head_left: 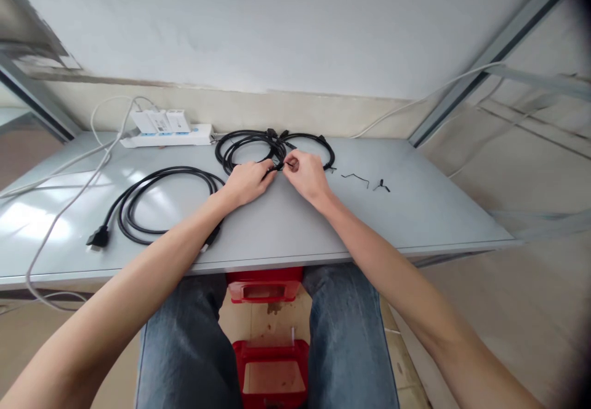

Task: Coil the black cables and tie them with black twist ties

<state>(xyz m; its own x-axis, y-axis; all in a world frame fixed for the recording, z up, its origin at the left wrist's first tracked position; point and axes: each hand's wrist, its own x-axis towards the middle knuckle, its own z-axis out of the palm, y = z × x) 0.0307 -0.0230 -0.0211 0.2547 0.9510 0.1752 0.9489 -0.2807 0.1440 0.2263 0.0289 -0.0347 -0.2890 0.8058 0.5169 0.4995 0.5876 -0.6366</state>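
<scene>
Cable: a coiled cable point(277, 146), black, is laid in two loops on the far middle of the table point(415, 212), just in front of the power strip point(166, 138).
Left hand point(247, 182): closed, palm down, fingers curled over the strands where the two loops meet; the bundle is gripped against the tabletop.
Right hand point(307, 175): closed in a fine pinch, thumb and forefinger pressed together at the same crossing. Whether a thin tie or the strands alone are pinched is too small to tell.
Step in hand: judged to be the binding of the coil at its waist, the loops already gathered and pressed together.
Next move, as judged: fingertip precision is called for, with the bundle held squeezed so the loops are not let spring apart.
Arms: both forearms are stretched forward over the near edge and angled inward, so that the hands almost touch.
Second cable point(161, 174): loosely looped to the left, partly crossed by the left forearm, untouched.
Ties: a bent wire tie point(355, 178) and a smaller one point(381, 186) are seen to the right, near the right hand but apart from it.
Below the table: red bins point(265, 286) are seen between the knees.
</scene>
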